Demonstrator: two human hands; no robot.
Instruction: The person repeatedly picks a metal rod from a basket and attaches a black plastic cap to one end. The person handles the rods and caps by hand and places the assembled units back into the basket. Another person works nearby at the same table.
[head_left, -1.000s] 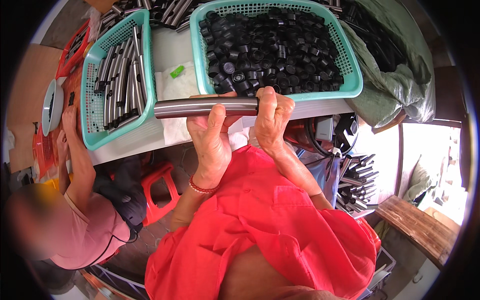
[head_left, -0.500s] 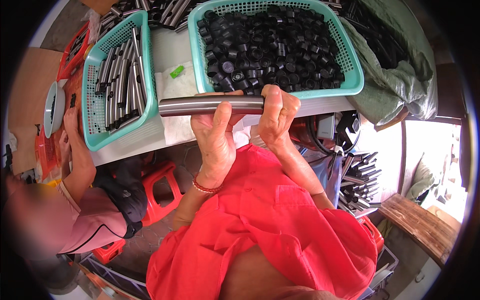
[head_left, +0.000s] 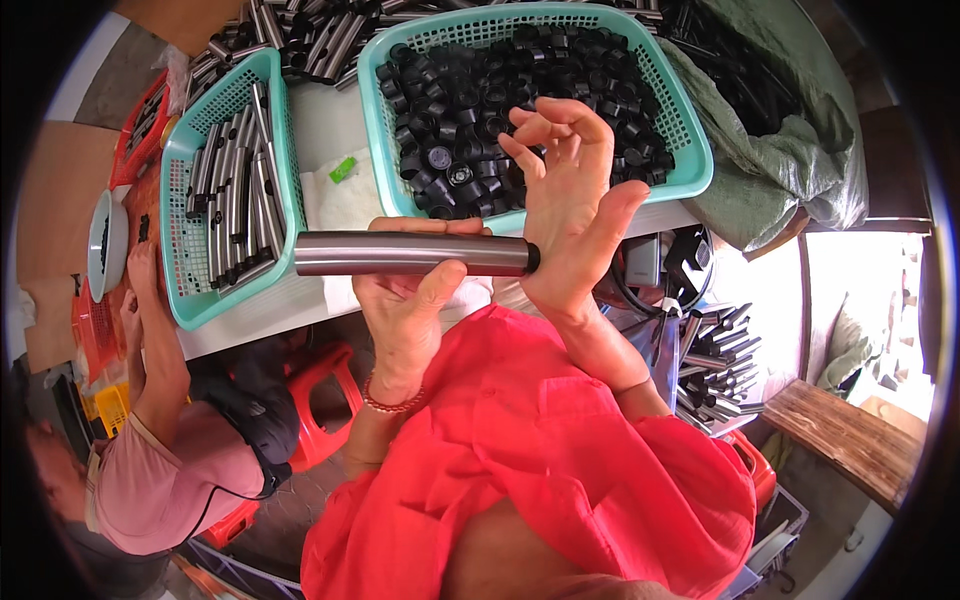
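- The left hand [head_left: 405, 310] grasps a metal tube [head_left: 410, 254], thumb along the near side and fingers over the far side, around the middle of its length.
- The right hand [head_left: 570, 220] is released, palm up-facing and fingers spread; nothing is gripped in it.
- The tube's long axis runs crosswise, from well left of the left hand to the base of the right palm. Its black end piece [head_left: 532, 258] sits at the right palm (touching or just short of it, I can't quite tell from here).
- That meeting of end piece and palm is, I'd judge, the relation everything turns on: the right hand is nearer this end, while the left hand bears the tube.
- Beyond the right hand stands a teal basket [head_left: 372, 130] full of loose black caps [head_left: 470, 110]; its near rim is the closest obstacle to those fingers.
- Left of the left hand, a narrower basket [head_left: 284, 130] holds more tubes [head_left: 235, 190]. Between the baskets, a white cloth [head_left: 320, 195] lies on the surface [head_left: 235, 320], a small green object [head_left: 342, 169] on top.
- Farther left are a co-worker's hands [head_left: 140, 265], well apart; a green sack [head_left: 800, 180] slumps right of the right hand.
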